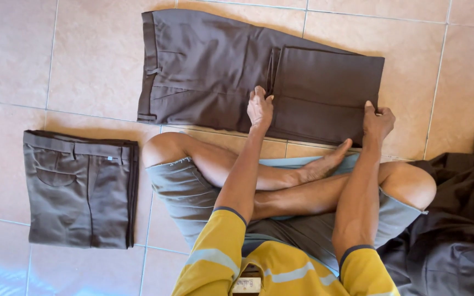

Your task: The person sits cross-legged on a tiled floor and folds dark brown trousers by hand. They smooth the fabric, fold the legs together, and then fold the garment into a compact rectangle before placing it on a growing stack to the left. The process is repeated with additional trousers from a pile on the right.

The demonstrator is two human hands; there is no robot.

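- On the tiled floor (89, 60), pale pinkish-beige squares with thin grout lines carry everything in view.
- A pair of dark brown trousers (215, 71) lies flat across the tiles just beyond the person's crossed legs, waistband towards the left of the picture, the leg part folded back over itself on the right so that a doubled panel lies on top.
- A heap of dark unfolded cloth (456, 219) sits at the right edge, touching the person's right knee.
- A folded pair of grey-brown trousers (80, 189) rests on the tiles to the left, apart from the brown pair, waistband up and a back pocket showing.
- The person sits cross-legged in grey shorts (185, 192) and a yellow shirt with pale stripes (281, 271), bare feet tucked near the trousers' near edge.
- The left hand (260, 108) presses down on the brown trousers at the left edge of the folded panel, its grip loose, fingers curled onto the cloth rather than closed around it.
- The right hand (378, 120) is at the near right corner of the folded panel, fingers pinching the cloth's edge.
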